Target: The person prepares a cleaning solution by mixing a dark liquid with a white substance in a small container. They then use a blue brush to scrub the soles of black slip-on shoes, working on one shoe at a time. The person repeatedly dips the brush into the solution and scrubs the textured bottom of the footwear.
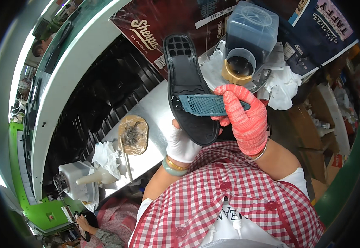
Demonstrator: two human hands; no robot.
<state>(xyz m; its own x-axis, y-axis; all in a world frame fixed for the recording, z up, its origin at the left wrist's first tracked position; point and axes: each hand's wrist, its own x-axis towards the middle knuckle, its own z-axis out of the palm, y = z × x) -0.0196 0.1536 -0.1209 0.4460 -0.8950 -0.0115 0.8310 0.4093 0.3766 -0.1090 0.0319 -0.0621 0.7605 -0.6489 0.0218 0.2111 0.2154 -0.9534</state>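
Above a metal bench [155, 108] beside a dark conveyor [101, 95], left hand [182, 142] gripping a black sole [186, 82] running lengthwise away, right hand [244, 118] clamping a teal insert [202, 104] lying crosswise, pointing left.

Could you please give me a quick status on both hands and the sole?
Left hand, white glove, grips black shoe sole from below. Right hand, red glove, holds teal perforated insert across it. Nothing in the way.

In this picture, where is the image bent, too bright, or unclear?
Head view: fisheye bends the conveyor's pale rail and blackens the corners; the window strip at far left is overexposed; the black shoe sole and red-gloved right hand are sharp; the person's checked shirt, close to the lens, looks slightly soft.
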